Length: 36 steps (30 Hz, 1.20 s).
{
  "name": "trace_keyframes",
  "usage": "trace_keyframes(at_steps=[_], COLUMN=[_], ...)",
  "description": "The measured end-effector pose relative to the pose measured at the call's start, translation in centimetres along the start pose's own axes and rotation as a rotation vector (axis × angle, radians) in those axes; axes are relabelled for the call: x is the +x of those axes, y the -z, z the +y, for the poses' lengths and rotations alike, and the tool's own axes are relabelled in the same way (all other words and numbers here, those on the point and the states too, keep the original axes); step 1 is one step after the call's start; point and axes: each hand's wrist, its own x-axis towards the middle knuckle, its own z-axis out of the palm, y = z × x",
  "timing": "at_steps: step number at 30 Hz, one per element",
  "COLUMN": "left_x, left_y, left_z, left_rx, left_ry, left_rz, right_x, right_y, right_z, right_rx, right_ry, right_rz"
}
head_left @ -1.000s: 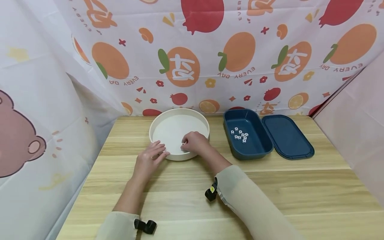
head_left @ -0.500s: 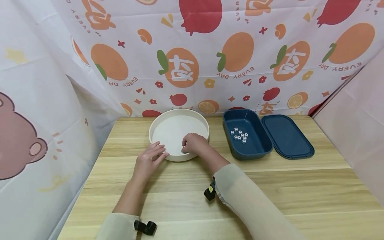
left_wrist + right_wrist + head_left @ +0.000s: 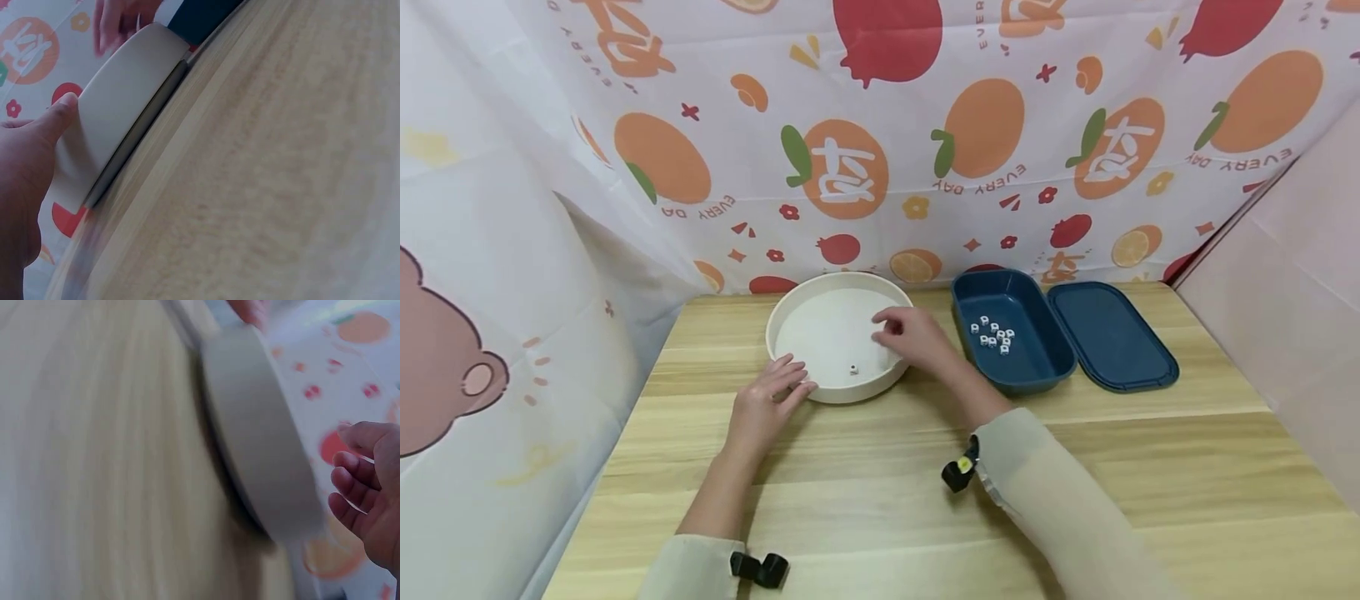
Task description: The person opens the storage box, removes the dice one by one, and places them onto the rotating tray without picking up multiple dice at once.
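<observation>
A round cream tray [image 3: 842, 393] stands at the back of the wooden table, its outer wall [image 3: 119, 106] close in the left wrist view. One small white die [image 3: 853, 369] with a dark mark lies inside near the front rim. My left hand [image 3: 769, 402] rests on the tray's front-left rim with fingers extended, its thumb touching the edge. Over the tray's right side hovers my right hand [image 3: 916, 337], fingers loosely bent and nothing between them; the right wrist view also shows no object in that hand [image 3: 372, 487].
Right of the tray sits a deep blue rectangular container [image 3: 1037, 358] with several white dice [image 3: 995, 327] grouped in it. Its flat blue lid [image 3: 1112, 333] lies beside it. Fruit-printed cloth [image 3: 917, 142] hangs directly behind the table [image 3: 880, 500].
My right hand has let go of the die, leaving it on the tray floor, and has lifted and moved right. My left hand keeps its place on the rim.
</observation>
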Motion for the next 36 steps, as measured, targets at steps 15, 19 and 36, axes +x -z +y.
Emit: trace_keyframes(at_steps=[15, 19, 36], left_x=[0.1, 0.0, 0.1], left_y=[0.0, -0.2, 0.0], left_z=[-0.1, 0.0, -0.1], left_rx=[-0.010, -0.010, -0.024], left_ry=[0.011, 0.016, 0.011], left_rz=[0.003, 0.005, -0.006], right_x=[-6.2, -6.7, -6.1], right_y=[12.1, 12.1, 10.9], right_z=[10.0, 11.2, 12.0], right_rx=[-0.306, -0.356, -0.403], right_ry=[-0.309, -0.429, -0.476], right_rz=[0.014, -0.056, -0.033])
